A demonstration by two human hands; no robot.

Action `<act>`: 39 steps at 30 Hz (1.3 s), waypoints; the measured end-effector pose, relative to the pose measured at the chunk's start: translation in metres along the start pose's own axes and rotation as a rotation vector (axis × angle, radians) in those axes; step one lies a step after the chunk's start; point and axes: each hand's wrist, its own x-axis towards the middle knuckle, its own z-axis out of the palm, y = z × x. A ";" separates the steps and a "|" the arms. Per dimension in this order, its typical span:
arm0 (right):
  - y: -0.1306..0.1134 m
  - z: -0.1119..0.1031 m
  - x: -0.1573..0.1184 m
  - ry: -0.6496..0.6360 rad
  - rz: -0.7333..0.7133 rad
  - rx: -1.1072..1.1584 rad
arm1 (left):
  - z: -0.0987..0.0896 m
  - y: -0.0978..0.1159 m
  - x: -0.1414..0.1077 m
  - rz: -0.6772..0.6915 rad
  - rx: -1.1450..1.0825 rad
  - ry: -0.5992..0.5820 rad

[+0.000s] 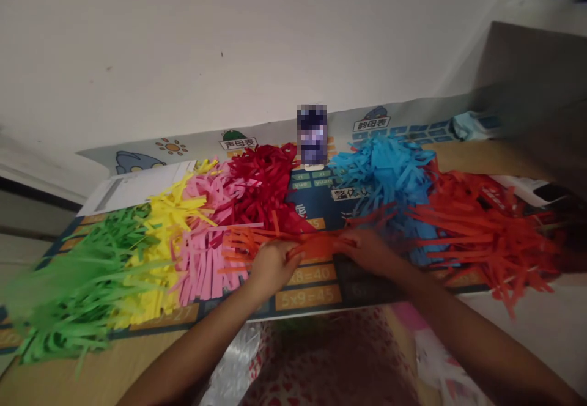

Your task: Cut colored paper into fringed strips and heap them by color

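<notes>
My left hand (pixel 273 265) and my right hand (pixel 367 252) hold a bundle of orange paper strips (pixel 316 246) between them, above a dark blue printed mat (pixel 307 296). The strips span the gap between my hands, and my fingers hide parts of them. Heaps of paper strips lie across the mat: green (pixel 77 277), yellow (pixel 160 235), pink (pixel 206 253), dark red (pixel 261 186), blue (pixel 383 180) and red-orange (pixel 486 222). The pink heap lies nearest my left hand, and the blue heap is close to my right.
A blurred upright object (pixel 312 134) stands at the mat's far edge. A white sheet of paper (pixel 132 189) lies at the back left, and a crumpled pale blue item (pixel 472 126) at the back right. A wall rises behind the wooden table (pixel 486 155). Shiny plastic (pixel 233 363) shows below the table's front edge.
</notes>
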 end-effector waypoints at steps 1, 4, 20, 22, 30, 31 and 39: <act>-0.003 -0.001 0.005 -0.018 0.059 -0.023 | -0.001 0.001 0.005 -0.028 0.022 -0.011; -0.007 -0.002 0.014 -0.039 0.152 -0.096 | 0.000 0.004 0.019 -0.065 0.119 -0.033; 0.005 0.011 0.007 0.030 0.074 -0.233 | 0.011 -0.001 0.025 -0.071 0.209 -0.018; 0.005 0.012 0.008 0.034 0.078 -0.268 | 0.013 0.000 0.026 -0.067 0.235 -0.019; 0.004 0.008 0.011 0.006 0.090 -0.261 | 0.013 -0.001 0.026 -0.047 0.240 -0.024; 0.004 0.008 0.011 0.005 0.090 -0.256 | 0.013 -0.001 0.027 -0.048 0.240 -0.024; 0.003 0.007 0.012 0.011 0.131 -0.210 | 0.011 -0.001 0.027 -0.001 0.293 0.044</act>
